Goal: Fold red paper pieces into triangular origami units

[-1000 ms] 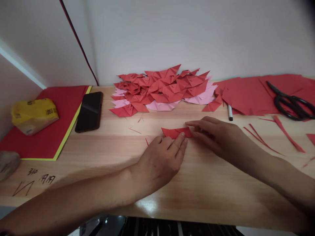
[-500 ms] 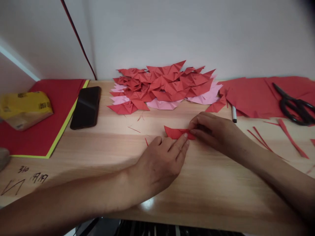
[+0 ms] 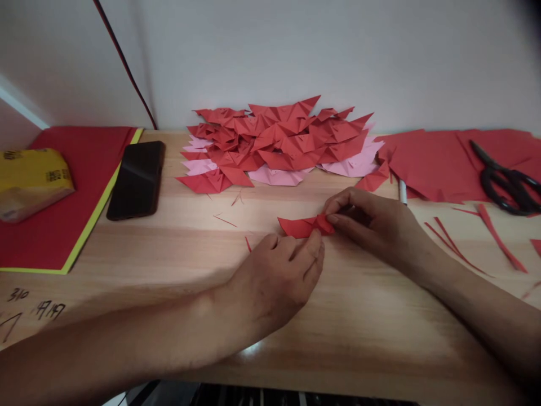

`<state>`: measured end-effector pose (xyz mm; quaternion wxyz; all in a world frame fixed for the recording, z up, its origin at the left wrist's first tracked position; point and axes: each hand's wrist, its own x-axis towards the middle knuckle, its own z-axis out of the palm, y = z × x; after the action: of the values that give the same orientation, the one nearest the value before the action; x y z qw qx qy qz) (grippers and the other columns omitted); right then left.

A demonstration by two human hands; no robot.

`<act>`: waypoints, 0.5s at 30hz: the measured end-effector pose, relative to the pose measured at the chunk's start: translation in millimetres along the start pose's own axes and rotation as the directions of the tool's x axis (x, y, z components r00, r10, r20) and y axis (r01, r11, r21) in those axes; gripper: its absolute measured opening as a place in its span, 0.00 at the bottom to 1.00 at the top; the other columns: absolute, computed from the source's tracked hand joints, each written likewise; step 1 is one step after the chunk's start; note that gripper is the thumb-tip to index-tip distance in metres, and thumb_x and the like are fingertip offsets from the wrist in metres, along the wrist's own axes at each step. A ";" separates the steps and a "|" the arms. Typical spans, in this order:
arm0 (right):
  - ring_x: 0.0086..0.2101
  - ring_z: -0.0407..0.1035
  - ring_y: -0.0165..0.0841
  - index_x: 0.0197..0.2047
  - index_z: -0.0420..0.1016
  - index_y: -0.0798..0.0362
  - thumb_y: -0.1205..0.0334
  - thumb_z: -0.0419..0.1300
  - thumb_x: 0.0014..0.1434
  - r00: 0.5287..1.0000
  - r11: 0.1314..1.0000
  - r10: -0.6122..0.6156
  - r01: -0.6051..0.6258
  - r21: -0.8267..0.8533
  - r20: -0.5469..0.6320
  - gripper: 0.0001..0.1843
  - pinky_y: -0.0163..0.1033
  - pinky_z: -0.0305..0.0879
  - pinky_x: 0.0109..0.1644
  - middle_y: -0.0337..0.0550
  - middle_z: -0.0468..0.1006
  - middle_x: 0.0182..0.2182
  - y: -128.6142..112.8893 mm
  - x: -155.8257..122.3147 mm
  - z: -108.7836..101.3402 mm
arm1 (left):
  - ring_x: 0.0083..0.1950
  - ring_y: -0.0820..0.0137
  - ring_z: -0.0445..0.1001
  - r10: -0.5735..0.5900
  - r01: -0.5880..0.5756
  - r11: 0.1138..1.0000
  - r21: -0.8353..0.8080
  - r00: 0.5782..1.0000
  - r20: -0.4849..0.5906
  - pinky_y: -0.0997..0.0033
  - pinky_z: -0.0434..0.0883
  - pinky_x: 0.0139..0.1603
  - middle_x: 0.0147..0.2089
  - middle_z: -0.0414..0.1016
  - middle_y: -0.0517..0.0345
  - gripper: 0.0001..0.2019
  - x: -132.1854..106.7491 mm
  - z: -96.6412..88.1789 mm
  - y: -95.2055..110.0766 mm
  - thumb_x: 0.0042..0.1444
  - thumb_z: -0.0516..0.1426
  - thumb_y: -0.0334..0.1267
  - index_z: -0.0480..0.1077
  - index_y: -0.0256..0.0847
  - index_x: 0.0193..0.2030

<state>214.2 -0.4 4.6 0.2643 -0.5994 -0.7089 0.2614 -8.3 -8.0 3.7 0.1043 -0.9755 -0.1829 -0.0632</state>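
A small piece of folded red paper (image 3: 296,226) lies on the wooden table between my hands. Its right end is pinched between the thumb and forefinger of my right hand (image 3: 367,223), where a fold stands up. My left hand (image 3: 285,276) rests palm down just in front, its fingertips at the paper's near edge. The left fingers are stretched out and close together, and what lies under them is hidden. Behind, against the wall, sits a pile of folded red and pink paper pieces (image 3: 291,141).
At the right lie red paper sheets (image 3: 435,163), black scissors (image 3: 507,180), a marker (image 3: 403,193) and thin red strips (image 3: 501,239). At the left are a phone (image 3: 137,180), red sheets with a yellow border (image 3: 91,169) and a yellow packet (image 3: 36,180). The table's front edge (image 3: 270,383) is close.
My right fingers have lifted and bent the paper's right end, so a raised fold shows. My left fingertips have drawn back slightly and curled. The whole view has shifted a little.
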 end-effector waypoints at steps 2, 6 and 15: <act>0.26 0.66 0.28 0.36 0.73 0.48 0.58 0.59 0.60 1.000 1.000 -0.004 0.004 -0.008 -0.004 0.04 0.35 0.62 0.30 0.36 0.77 0.30 0.4 0.7 0.0 | 0.40 0.65 0.70 0.000 0.000 1.000 -0.010 1.000 -0.004 0.63 0.64 0.33 0.65 0.64 0.43 0.22 0.6 0.4 -0.3 0.62 0.47 0.26 0.64 0.29 0.62; 0.28 0.67 0.29 0.36 0.73 0.49 0.58 0.59 0.60 1.000 1.000 -0.026 0.026 -0.008 -0.009 0.05 0.36 0.62 0.30 0.38 0.78 0.34 1.5 2.9 0.9 | 0.43 0.64 0.70 0.011 -0.012 0.999 -0.051 1.000 -0.015 0.64 0.65 0.33 0.66 0.63 0.44 0.22 1.9 2.0 -2.4 0.62 0.47 0.26 0.64 0.29 0.62; 0.27 0.66 0.28 0.35 0.73 0.50 0.59 0.60 0.59 1.000 0.998 -0.013 0.013 0.058 -0.008 0.04 0.35 0.62 0.29 0.37 0.78 0.34 3.2 3.6 0.7 | 0.45 0.64 0.71 0.040 -0.044 0.988 -0.151 0.999 -0.029 0.64 0.66 0.33 0.64 0.65 0.46 0.16 5.1 3.1 -9.8 0.59 0.50 0.26 0.68 0.35 0.53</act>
<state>215.5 3.5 2.1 0.2859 -0.5878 -0.7039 0.2780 -7.0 3.3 3.3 0.0337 -0.9834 -0.1555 -0.0872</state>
